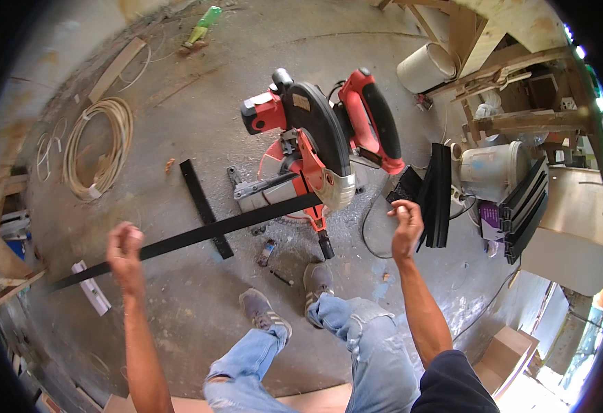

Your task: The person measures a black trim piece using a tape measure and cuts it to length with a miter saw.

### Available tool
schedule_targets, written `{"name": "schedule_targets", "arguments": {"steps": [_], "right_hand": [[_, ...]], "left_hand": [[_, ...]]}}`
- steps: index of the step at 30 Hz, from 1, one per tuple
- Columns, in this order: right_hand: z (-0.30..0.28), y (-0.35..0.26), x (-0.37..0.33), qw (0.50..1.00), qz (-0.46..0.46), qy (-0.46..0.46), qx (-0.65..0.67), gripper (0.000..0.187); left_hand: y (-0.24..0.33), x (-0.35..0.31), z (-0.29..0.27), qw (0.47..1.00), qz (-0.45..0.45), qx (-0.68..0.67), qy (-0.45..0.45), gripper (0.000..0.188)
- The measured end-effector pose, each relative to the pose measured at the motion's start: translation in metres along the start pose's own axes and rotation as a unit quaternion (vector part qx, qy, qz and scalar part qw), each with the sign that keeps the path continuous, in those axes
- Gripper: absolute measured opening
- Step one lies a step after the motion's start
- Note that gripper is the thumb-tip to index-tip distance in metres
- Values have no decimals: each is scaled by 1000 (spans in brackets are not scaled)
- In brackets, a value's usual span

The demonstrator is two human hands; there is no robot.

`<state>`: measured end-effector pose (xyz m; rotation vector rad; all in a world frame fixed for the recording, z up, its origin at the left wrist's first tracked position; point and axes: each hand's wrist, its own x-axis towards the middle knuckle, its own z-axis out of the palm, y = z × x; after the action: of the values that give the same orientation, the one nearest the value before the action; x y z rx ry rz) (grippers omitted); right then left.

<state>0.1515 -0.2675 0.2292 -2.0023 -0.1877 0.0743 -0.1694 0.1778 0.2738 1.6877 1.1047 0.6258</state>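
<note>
A red and black miter saw (315, 120) stands on the floor in front of me, its head over the base. A long black strip (260, 215) lies across the saw's base and reaches far to the left. It crosses a shorter black strip (198, 199) on the floor, and its far-left end lies over a white profile piece (92, 289). My left hand (125, 255) is at the long strip, its fingers blurred; whether it touches the strip I cannot tell. To the right of the saw, my right hand (406, 230) is raised with loosely bent, parted fingers and holds nothing.
Black curved pieces (438, 196) lie right of the saw, near a white bucket (494, 168) and stacked black profiles (527, 210). A cable coil (74, 162) and a green bottle (208, 17) are farther off. A marker (281, 277) lies near my shoes.
</note>
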Motion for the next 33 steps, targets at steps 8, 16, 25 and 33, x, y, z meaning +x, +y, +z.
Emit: {"name": "schedule_targets", "arguments": {"steps": [8,16,25,33], "right_hand": [[80,182,-4,990,5,-17,-141,35],[125,194,0,990,-12,88,-113,48],[94,234,79,976,-61,154,-142,47],[90,253,121,981,-52,176,-69,49]], "left_hand": [[-187,-22,66,798,133,504,-303,110],[-255,18,6,673,143,653,-317,73],[-203,15,72,674,215,616,-345,59],[-205,16,102,678,260,603,-332,62]]}}
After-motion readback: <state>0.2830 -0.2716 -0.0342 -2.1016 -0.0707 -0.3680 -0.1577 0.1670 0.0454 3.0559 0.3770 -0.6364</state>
